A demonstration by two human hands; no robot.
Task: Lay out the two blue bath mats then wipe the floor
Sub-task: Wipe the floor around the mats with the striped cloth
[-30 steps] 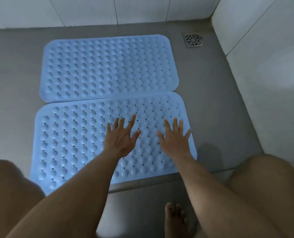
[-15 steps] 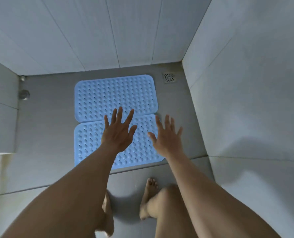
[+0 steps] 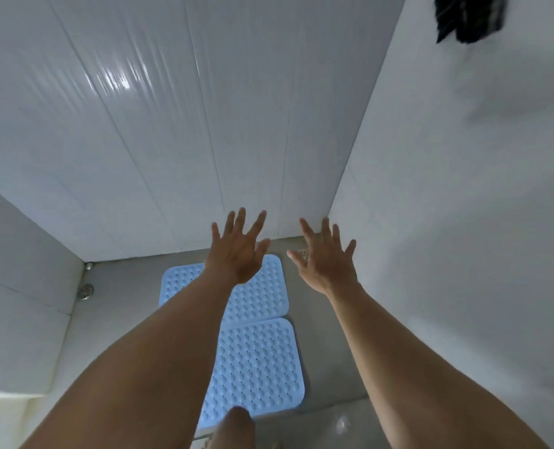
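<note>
Two blue bath mats lie flat; both hands' fingers spread, empty.

Head view — the only camera, worn on the person's head, wide-angle. It looks forward and steeply down into a tiled corner from standing height. Both bare forearms run up from the bottom edge; the left hand and right hand, fingers spread and empty, sit near mid-frame, closest to the lens. Far below lie the floor and two blue bath mats, small in frame. The back wall fills the upper half; the right wall takes the right side — straight lines bow outward. No second view shares the scene.
</note>
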